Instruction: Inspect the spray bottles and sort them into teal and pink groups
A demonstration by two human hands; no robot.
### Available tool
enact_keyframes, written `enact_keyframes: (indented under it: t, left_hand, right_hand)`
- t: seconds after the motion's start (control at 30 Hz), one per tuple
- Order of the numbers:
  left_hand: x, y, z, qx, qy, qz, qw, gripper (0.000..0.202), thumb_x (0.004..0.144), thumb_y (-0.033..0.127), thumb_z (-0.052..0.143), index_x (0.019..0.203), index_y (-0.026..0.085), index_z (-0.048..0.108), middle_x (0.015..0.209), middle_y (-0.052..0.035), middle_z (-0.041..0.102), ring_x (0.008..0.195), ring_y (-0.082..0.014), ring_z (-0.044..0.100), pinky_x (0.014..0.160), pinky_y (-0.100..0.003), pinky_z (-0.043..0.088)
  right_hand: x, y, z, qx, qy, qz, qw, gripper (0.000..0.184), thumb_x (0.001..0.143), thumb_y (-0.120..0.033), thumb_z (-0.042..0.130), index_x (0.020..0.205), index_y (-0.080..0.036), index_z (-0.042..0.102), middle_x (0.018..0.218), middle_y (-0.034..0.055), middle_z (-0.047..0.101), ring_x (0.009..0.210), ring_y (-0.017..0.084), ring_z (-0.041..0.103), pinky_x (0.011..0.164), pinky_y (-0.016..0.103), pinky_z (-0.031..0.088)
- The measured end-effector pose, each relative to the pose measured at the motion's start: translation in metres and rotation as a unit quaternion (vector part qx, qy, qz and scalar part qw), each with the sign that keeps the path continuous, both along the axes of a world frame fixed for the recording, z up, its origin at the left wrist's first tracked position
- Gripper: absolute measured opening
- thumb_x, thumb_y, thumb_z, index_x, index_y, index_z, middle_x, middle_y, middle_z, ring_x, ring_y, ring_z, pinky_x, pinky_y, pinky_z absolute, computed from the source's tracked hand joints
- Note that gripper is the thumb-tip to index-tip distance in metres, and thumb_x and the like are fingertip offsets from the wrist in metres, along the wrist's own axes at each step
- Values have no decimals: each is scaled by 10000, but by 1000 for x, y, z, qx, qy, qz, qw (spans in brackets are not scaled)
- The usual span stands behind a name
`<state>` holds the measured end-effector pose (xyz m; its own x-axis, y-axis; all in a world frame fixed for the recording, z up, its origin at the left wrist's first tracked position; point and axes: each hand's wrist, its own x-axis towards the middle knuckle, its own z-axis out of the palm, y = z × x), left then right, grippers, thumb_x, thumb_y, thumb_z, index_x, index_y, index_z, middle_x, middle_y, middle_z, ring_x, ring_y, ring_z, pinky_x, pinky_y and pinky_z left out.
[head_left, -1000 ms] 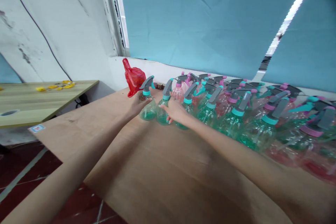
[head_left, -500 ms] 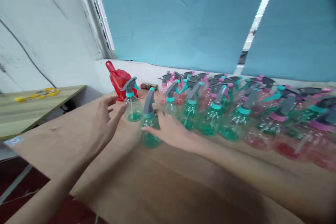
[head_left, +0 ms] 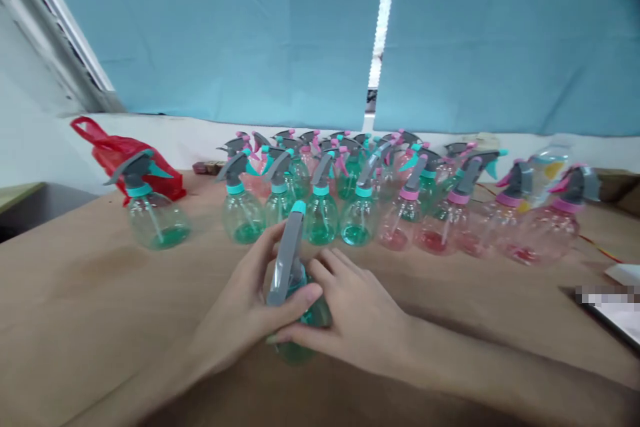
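Both my hands close around one green-tinted spray bottle (head_left: 291,260), which has a grey trigger head and a teal collar and tilts slightly near the front of the wooden table (head_left: 100,307). My left hand (head_left: 250,300) wraps its near side, and my right hand (head_left: 350,313) covers the other side. My fingers hide most of its body. Just behind my hands stands a row of upright spray bottles (head_left: 321,217) with teal or pink collars, and more crowd behind it. One teal-collared bottle (head_left: 155,217) stands apart at the left, in front of a red plastic bag (head_left: 125,153).
A blue curtain (head_left: 225,33) hangs behind the table above a white ledge (head_left: 180,140). Small brown items (head_left: 207,167) sit at the back. At the right lie a clear plastic bag (head_left: 547,177), a thin red-yellow wire (head_left: 600,250) and a white sheet (head_left: 617,307).
My hands have come together on one bottle and drawn it toward me, away from the row. My view has swung right, bringing the whole row and the red bag more into the frame.
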<state>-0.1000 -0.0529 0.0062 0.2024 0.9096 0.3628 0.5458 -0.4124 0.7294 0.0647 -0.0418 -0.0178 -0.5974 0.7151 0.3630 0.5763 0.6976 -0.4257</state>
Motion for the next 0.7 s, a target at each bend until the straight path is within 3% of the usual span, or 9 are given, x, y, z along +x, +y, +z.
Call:
enact_keyframes:
  t: [0.1,0.3,0.4,0.53,0.7]
  left_hand:
    - [30,11,9,-21,-22,-43,999,534,736,402,626,1228,252,480,1001,-53,683,832,-255,670,664,-355,585]
    - [64,22,5,-9,-45,-40,998,378,803,306,595,1167,244,518,1203,-38,611,1086,-234,594,951,-378,487]
    - [70,25,0,-24,-64,-28,997,327,821,309,585,1141,263,533,1166,-14,626,1072,-209,598,940,-347,497]
    - [74,29,-3,-33,-108,-25,993,308,821,316,583,1122,277,534,1169,-1,616,1068,-187,596,877,-284,532]
    - [76,34,-5,-25,-111,-26,993,304,799,263,582,1097,262,525,1177,-18,609,1046,-197,606,866,-319,540]
  right_hand:
    - [18,-1,-2,2,10,4,1000,493,772,-636,541,979,-192,595,985,74,584,980,264,516,791,411,468]
    - [48,8,-15,21,86,25,996,651,732,-635,591,1147,-138,524,1090,98,590,1007,241,530,887,383,444]
    - [66,17,-28,-9,81,49,995,691,775,-639,531,1235,-129,454,1136,130,581,1053,259,532,905,406,440]
    - [89,27,-49,-44,70,-5,997,553,852,-582,470,1192,-147,480,1109,138,593,1032,262,558,891,449,454]
    - [101,33,-72,-38,66,-20,997,393,918,-448,449,1204,-182,495,1230,97,574,1151,210,520,982,403,423]
